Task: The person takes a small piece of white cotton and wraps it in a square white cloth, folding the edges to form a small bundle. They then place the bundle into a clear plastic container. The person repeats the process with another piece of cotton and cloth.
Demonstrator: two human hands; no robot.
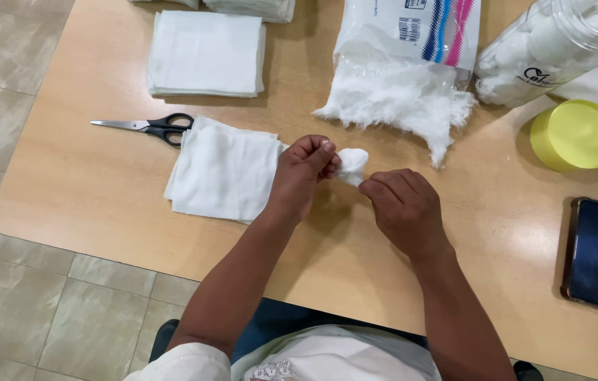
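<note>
You are seated at a light wooden worktop [101, 190] with rounded corners, over a floor of pale beige tiles [2, 106]. On it, far and to the left, lies a stack of white gauze squares [206, 53]; nearer, black-handled scissors [147, 127] rest just beside a second, looser pile of gauze [225, 169]. Far in the middle an opened plastic bag [412, 35] spills raw cotton wool [398, 99]. To the right a clear jar [546, 49] lies tilted, full of white balls, with its yellow lid [574, 134] off and standing near it — and a dark phone [595, 252] lies near the right edge.

The cotton ball [353, 164] is small, white and roughly round, held above the worktop's middle, between your hands. Your left hand [302, 176] has its fingers curled and pressed against the ball's left side; your right hand [405, 208] pinches it from the near right.
</note>
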